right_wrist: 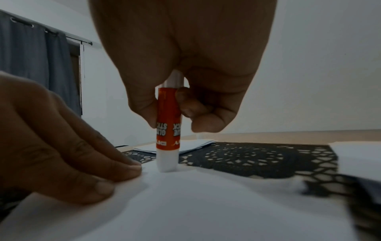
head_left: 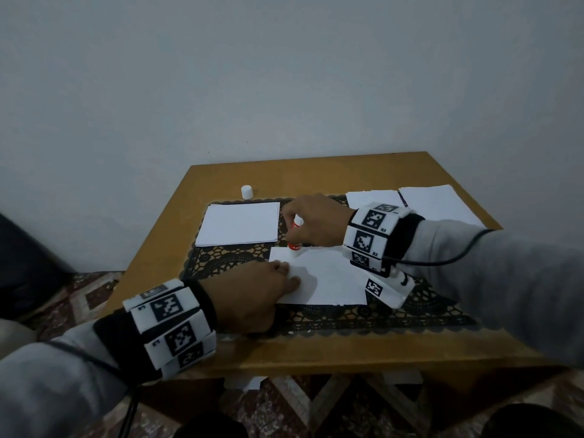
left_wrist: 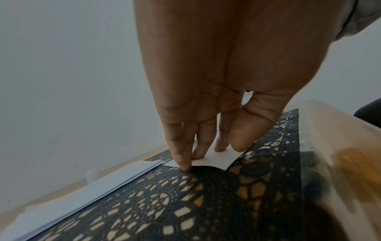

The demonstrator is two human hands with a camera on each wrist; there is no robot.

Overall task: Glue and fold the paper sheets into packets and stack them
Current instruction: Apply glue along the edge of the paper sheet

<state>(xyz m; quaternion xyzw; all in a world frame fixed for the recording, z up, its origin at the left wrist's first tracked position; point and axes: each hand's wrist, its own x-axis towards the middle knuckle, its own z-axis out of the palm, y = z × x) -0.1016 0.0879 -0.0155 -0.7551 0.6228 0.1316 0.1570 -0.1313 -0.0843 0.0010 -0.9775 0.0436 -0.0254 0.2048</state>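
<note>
Fingers [right_wrist: 185, 104] of right hand [head_left: 319, 221] grip one glue stick [right_wrist: 168, 130]; left hand [head_left: 252, 295] flattens one sheet [head_left: 328, 279].

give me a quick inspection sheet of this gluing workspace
surface: wooden table with a black lace mat on it
job's things: glue stick upright, tip down on the sheet; paper stack on the mat's far left; more white sheets far right
clutter: white cap standing on the table beyond the stack
grippers: right hand grips the glue stick; left hand presses the sheet flat with straight fingers
cables: black cable from the right wristband; another at the left sleeve
surroundings: plain wall, patterned floor, grey curtain
</note>
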